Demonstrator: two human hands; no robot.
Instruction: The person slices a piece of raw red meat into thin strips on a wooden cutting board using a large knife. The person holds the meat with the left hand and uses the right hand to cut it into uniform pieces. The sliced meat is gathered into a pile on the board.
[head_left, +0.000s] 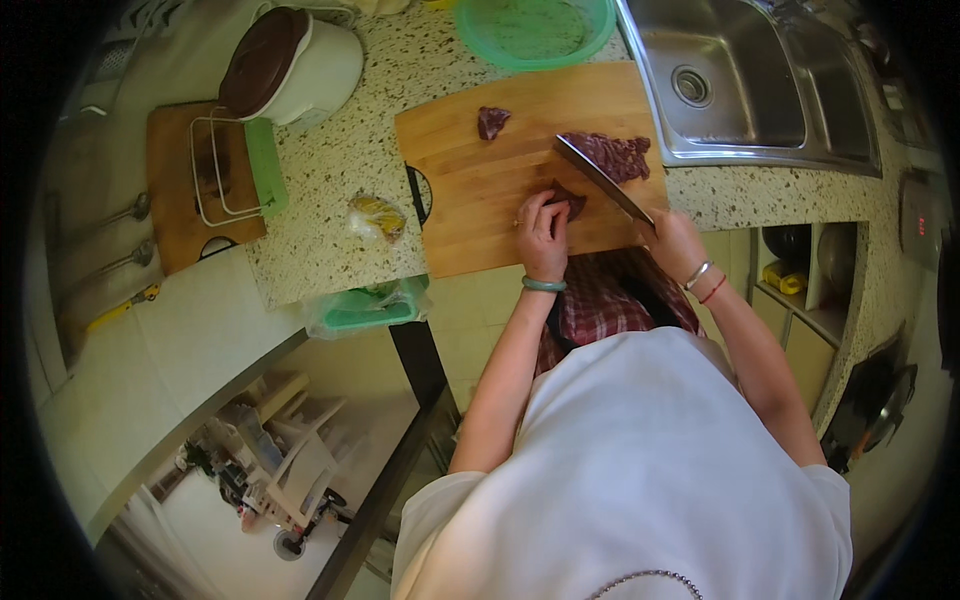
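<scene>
My right hand [672, 243] is closed round the handle of a kitchen knife [603, 180]. Its blade slants up and to the left over the wooden cutting board [450, 150], along the edge of a larger dark red piece of meat [618, 156]. With fingers bent, my left hand [544, 238] presses on a smaller piece of meat [570, 200] left of the blade. A third, small chunk of meat [492, 122] lies apart near the board's far side. My fingertips partly cover the piece under the left hand.
A double steel sink [740, 60] adjoins the board on the right. Beyond the board stands a green basin [535, 30]. At left are a white pot with a brown lid [330, 75], a small plastic-wrapped bundle [377, 217] and another board [175, 180]. A green bag-lined bin [365, 308] hangs at the counter's edge.
</scene>
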